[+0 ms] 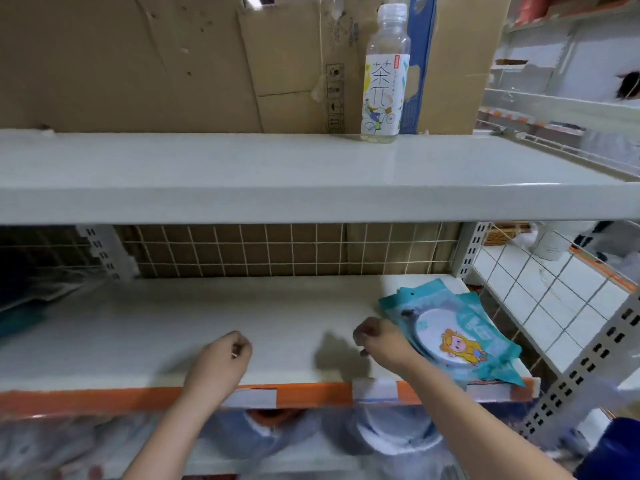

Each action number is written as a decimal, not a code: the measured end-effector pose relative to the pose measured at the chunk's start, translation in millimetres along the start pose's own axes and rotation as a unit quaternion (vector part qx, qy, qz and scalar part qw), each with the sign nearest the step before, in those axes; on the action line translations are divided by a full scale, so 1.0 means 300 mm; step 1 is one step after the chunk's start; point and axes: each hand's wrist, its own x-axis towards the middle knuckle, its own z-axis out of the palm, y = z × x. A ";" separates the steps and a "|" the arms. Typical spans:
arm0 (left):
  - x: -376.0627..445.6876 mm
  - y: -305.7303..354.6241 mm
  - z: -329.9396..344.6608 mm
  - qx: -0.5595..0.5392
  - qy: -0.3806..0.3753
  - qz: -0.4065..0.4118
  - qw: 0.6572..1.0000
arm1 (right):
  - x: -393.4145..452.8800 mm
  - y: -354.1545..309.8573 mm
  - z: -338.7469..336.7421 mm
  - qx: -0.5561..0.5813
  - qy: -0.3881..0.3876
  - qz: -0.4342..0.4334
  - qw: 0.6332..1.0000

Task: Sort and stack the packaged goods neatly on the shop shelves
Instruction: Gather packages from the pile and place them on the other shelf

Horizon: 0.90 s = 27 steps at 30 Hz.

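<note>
A small stack of teal wet-wipe packs with a cartoon figure lies flat at the right end of the lower white shelf, overhanging its front edge a little. My right hand hovers at the stack's left edge, its fingers curled and pointing away from the packs, with nothing in them. My left hand is over the shelf's front middle, curled into a loose fist and holding nothing. A clear tea bottle with a white label stands upright on the upper shelf, towards the right.
Flattened cardboard lines the back of the upper shelf. A wire grid backs the lower shelf. An orange price strip runs along its front. A perforated metal upright stands to the right, blurred goods below.
</note>
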 end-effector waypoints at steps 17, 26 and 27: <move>-0.163 -0.380 -0.501 0.104 0.041 -0.031 0.993 | -0.094 -0.462 0.523 -0.170 -0.122 -0.103 0.972; -0.210 -0.879 -0.896 0.078 0.088 -0.079 0.990 | -0.202 -0.810 0.974 -0.119 -0.119 -0.098 0.981; -0.216 -0.931 -0.935 0.072 0.090 -0.083 0.990 | -0.215 -0.849 1.019 -0.116 -0.123 -0.099 0.981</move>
